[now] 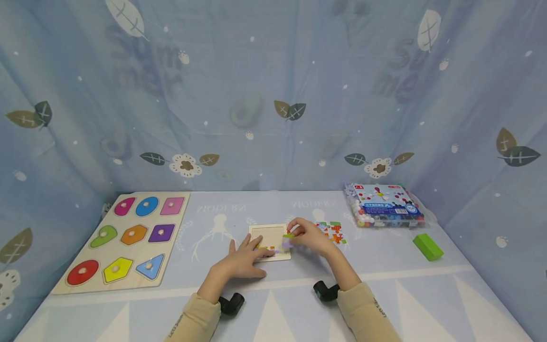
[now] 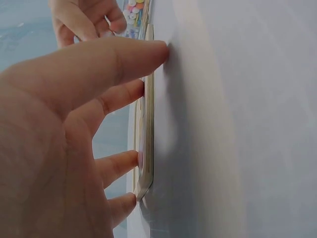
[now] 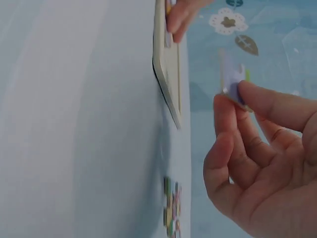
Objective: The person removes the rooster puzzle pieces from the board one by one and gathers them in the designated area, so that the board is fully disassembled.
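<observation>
A shallow wooden puzzle frame (image 1: 270,232) lies mid-table, with a few colored pieces along its near inner edge. My left hand (image 1: 244,259) rests on its left side with the fingers spread; in the left wrist view, fingertips (image 2: 130,158) touch the rim while the thumb is near the tabletop. Between thumb and fingers, my right hand (image 1: 311,236) pinches a purple and green jigsaw piece (image 3: 232,79), held above the frame's right edge. Right of the frame lies a cluster of orange, green and blue jigsaw pieces (image 1: 335,232), partly behind the right hand.
At the left lies a wooden shape board (image 1: 128,249) with knobbed pieces. A clear plastic box (image 1: 384,206) of colored beads stands at the back right, with a green block (image 1: 429,247) in front of it. Patterned cloth (image 1: 256,95) hangs behind the table.
</observation>
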### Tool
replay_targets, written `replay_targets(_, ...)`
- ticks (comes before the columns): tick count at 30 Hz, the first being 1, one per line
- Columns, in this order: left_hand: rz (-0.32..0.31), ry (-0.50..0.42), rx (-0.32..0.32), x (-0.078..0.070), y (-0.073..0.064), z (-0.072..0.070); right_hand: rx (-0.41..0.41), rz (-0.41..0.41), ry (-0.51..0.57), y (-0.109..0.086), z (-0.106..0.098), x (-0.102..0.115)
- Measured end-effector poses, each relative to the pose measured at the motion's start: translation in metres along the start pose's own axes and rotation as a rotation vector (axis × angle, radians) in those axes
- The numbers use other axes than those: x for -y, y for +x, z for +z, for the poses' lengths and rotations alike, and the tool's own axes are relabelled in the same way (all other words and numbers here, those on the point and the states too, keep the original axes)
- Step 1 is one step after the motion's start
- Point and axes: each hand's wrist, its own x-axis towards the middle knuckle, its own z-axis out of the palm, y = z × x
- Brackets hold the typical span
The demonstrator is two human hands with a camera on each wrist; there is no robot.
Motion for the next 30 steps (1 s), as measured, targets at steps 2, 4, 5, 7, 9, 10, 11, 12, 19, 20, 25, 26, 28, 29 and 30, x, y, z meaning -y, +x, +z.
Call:
replay_targets(2,-0.001,0.002,0.003,0.0,0.0,0.0,0.004,0.022,0.06,-0.004,-0.008,-0.001)
replay_targets(4,-0.005,0.007,0.004,0.0,0.0,0.0,-0.003,0.048,0.095,-0.009,-0.016,0.0)
replay_targets(5,-0.007,0.009,0.003,0.0,0.001,0.0,-0.009,0.062,0.108,-0.012,-0.019,0.002)
replay_targets(7,-0.008,0.013,0.0,0.001,0.001,0.001,-0.024,0.086,0.114,-0.017,-0.025,0.005)
replay_targets(9,-0.01,0.015,-0.001,0.001,0.001,0.001,-0.029,0.101,0.118,-0.022,-0.031,0.005)
replay_targets(10,-0.01,0.013,-0.002,0.001,0.001,0.002,-0.033,0.106,0.12,-0.024,-0.034,0.005)
replay_targets(11,-0.01,0.01,-0.002,0.001,0.001,0.002,-0.036,0.107,0.115,-0.025,-0.037,0.003)
replay_targets(12,-0.01,0.01,-0.002,0.001,0.001,0.002,-0.04,0.108,0.111,-0.027,-0.04,0.0)
replay_targets(19,-0.01,0.01,0.0,0.001,0.0,0.003,-0.074,0.114,0.1,-0.038,-0.063,-0.018)
replay_targets(20,-0.008,0.01,-0.001,0.001,0.0,0.003,-0.081,0.119,0.102,-0.04,-0.066,-0.02)
replay_targets(25,-0.003,0.004,-0.002,0.001,0.001,0.002,-0.102,0.156,0.094,-0.046,-0.083,-0.026)
replay_targets(26,-0.002,0.004,-0.003,0.001,0.001,0.002,-0.106,0.166,0.091,-0.047,-0.086,-0.028)
replay_targets(28,-0.002,0.002,-0.006,0.001,0.001,0.002,-0.111,0.188,0.08,-0.048,-0.091,-0.031)
replay_targets(29,-0.003,0.003,-0.007,0.001,0.001,0.002,-0.113,0.198,0.075,-0.049,-0.093,-0.033)
replay_targets(30,-0.003,0.003,-0.008,0.001,0.001,0.002,-0.115,0.21,0.071,-0.05,-0.095,-0.035)
